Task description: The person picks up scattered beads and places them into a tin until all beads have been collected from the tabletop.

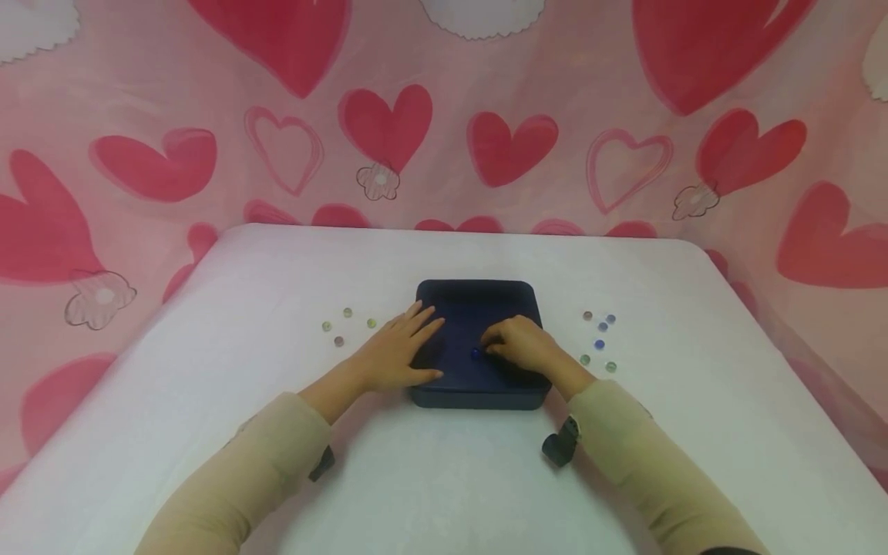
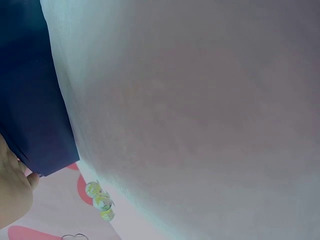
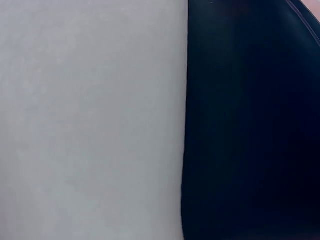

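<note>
A dark blue rectangular tray [image 1: 479,399] sits near the table's middle. My left hand [image 1: 395,351] lies across its left edge with fingers straight and spread; in the left wrist view only part of that hand [image 2: 14,185] shows beside the tray wall [image 2: 35,100]. Over the tray's right side, my right hand [image 1: 522,344] reaches in with bent fingers. A small dark blue marble [image 1: 475,354] is on the tray floor, right at those fingertips; whether they pinch it is too small to tell. The right wrist view shows the tray's outer wall [image 3: 250,125], no hand.
Several clear marbles with coloured swirls, one a yellowish marble [image 1: 371,323], lie left of the tray. More marbles, among them a blue marble [image 1: 600,344], are scattered to its right. A white cloth covers the table [image 1: 444,478]; a heart-patterned pink backdrop [image 1: 444,208] stands behind.
</note>
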Motion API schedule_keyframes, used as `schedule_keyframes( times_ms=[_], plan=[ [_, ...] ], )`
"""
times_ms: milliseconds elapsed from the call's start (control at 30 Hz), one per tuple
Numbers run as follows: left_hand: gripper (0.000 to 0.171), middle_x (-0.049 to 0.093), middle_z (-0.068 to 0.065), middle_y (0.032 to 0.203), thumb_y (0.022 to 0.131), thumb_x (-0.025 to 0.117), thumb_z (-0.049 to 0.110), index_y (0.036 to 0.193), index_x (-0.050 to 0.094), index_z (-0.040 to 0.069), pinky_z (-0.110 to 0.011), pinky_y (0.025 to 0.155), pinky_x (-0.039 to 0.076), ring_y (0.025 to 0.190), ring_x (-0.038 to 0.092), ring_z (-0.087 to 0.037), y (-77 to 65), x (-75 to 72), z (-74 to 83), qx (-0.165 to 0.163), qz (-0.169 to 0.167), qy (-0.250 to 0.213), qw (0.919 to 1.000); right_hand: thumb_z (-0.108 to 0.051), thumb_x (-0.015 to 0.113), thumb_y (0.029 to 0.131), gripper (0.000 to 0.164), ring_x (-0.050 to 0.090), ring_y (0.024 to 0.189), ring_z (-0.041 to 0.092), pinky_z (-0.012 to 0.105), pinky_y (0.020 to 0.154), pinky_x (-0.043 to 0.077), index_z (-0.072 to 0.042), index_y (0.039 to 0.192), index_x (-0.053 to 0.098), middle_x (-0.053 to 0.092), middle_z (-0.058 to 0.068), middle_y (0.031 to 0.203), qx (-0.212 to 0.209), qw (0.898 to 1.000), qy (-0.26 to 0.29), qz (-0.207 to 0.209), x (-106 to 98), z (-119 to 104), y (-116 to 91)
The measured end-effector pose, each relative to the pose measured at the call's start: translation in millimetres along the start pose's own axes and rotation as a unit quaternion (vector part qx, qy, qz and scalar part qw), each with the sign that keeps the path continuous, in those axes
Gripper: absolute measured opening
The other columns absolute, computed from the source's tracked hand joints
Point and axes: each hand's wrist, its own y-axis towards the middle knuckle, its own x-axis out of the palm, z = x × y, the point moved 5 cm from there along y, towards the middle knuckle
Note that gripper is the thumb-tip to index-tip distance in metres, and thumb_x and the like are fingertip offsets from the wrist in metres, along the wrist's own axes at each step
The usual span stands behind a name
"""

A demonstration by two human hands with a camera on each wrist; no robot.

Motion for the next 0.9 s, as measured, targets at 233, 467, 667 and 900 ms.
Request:
schedule_keyframes(
  times_ms=[233,467,667,900],
  plan=[
    [0.077,0.012,-0.009,0.143,0.079,0.045,0.056,0.138,0.022,0.011,-0.038,0.103,0.008,0.130,-0.002,-0.023,1.4,2.3,-0.5,0.006,0.004,0.005,1.0000,-0.010,0.062,0.078,0.013,0.057,0.084,0.014,0.033,0.075,0.045,-0.012,0.090,0.068,0.064,-0.002,0.088,0.004,0.999,-0.021,-0.032,4.9,-1.0,-0.7],
    [0.077,0.012,-0.009,0.143,0.079,0.044,0.057,0.138,0.021,0.012,-0.038,0.103,0.007,0.130,-0.003,-0.022,2.0,3.8,-1.2,0.005,0.001,0.002,1.0000,-0.010,0.063,0.077,0.012,0.058,0.082,0.014,0.032,0.074,0.046,-0.012,0.088,0.068,0.064,-0.002,0.087,-0.005,0.999,-0.034,-0.030,6.2,-1.1,-0.6],
    [0.078,0.010,-0.008,0.143,0.079,0.044,0.057,0.138,0.021,0.012,-0.038,0.103,0.007,0.129,-0.006,-0.021,1.5,2.5,-1.5,0.000,-0.002,-0.005,1.0000,-0.011,0.064,0.077,0.011,0.058,0.083,0.015,0.032,0.074,0.045,-0.013,0.087,0.068,0.065,-0.002,0.086,-0.005,0.999,-0.043,-0.028,4.6,-1.8,0.4],
    [0.078,0.009,-0.007,0.144,0.079,0.043,0.058,0.138,0.020,0.013,-0.037,0.103,0.006,0.129,-0.007,-0.019,1.9,3.6,-2.8,0.000,0.000,-0.005,1.0000,-0.013,0.064,0.077,0.012,0.058,0.084,0.015,0.032,0.075,0.045,-0.014,0.088,0.068,0.064,-0.003,0.087,0.006,0.999,-0.037,-0.024,3.6,-0.7,0.7]
  ],
)
